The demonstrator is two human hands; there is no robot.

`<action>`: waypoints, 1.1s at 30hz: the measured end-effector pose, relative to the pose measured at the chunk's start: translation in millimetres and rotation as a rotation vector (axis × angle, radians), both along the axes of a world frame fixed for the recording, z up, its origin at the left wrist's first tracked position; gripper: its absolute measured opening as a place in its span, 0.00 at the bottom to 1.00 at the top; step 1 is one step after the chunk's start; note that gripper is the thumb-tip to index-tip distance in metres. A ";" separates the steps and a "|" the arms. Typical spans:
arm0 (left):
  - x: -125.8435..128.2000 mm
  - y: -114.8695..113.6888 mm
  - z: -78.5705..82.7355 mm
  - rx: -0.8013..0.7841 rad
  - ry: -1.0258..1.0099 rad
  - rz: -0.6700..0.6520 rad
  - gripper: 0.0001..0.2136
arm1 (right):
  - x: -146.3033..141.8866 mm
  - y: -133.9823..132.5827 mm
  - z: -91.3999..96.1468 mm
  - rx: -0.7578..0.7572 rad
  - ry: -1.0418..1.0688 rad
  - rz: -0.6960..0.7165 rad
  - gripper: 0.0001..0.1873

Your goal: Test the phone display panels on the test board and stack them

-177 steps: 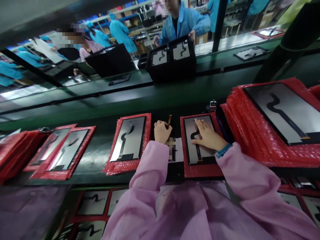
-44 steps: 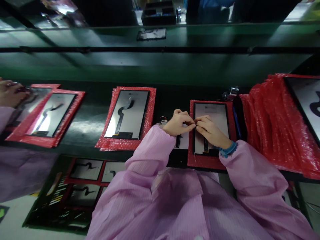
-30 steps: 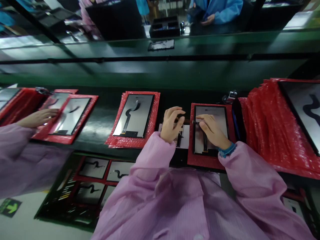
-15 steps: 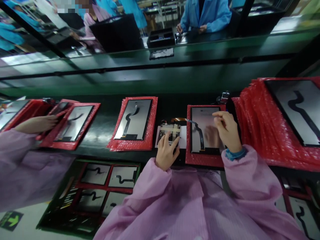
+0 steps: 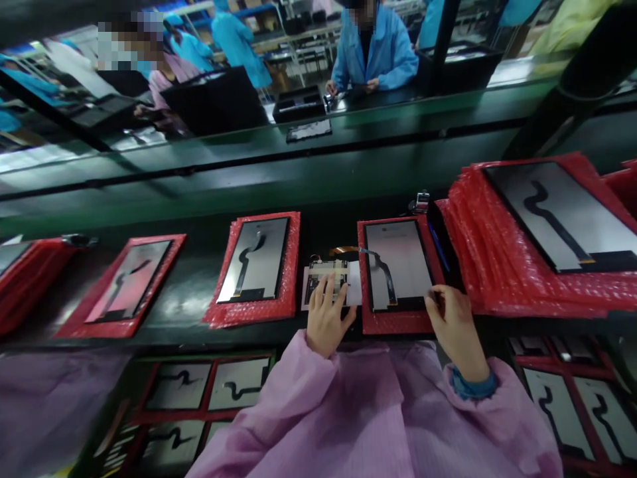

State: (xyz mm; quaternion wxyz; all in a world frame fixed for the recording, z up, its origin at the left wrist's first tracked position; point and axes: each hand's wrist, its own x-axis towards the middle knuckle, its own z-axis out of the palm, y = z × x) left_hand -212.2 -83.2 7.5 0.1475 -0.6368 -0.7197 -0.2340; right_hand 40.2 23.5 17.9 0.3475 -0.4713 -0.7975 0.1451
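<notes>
A grey display panel (image 5: 398,262) with a dark curved flex cable lies face down on a red bubble-wrap sheet (image 5: 395,322) in front of me. The cable's end reaches left to a small circuit board (image 5: 326,275) on a white card. My left hand (image 5: 326,318) rests on that board with its fingers spread flat. My right hand (image 5: 450,318) sits at the panel's near right corner, fingers curled onto its edge.
A second panel on red wrap (image 5: 256,269) lies to the left, another (image 5: 124,285) further left. A tall stack of red wraps topped by a panel (image 5: 542,232) stands at right. Trays of panels (image 5: 209,388) sit below the bench. People in blue coats work beyond the green conveyor (image 5: 298,172).
My right hand slid from the panel's top down to its near right corner. My left hand stays on the circuit board. The co-worker's hand at the far left has gone from view.
</notes>
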 end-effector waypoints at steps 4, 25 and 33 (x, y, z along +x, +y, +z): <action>29.2 10.9 1.6 0.037 -0.189 -0.162 0.16 | -9.6 -3.6 -6.6 -0.001 0.002 -0.046 0.18; 5.8 65.6 97.3 0.191 -1.496 -0.154 0.25 | -103.5 -44.6 69.5 -0.213 0.382 0.329 0.21; -17.6 61.9 97.3 0.159 -1.897 -0.135 0.30 | -121.1 -47.7 49.4 -0.274 0.309 0.585 0.32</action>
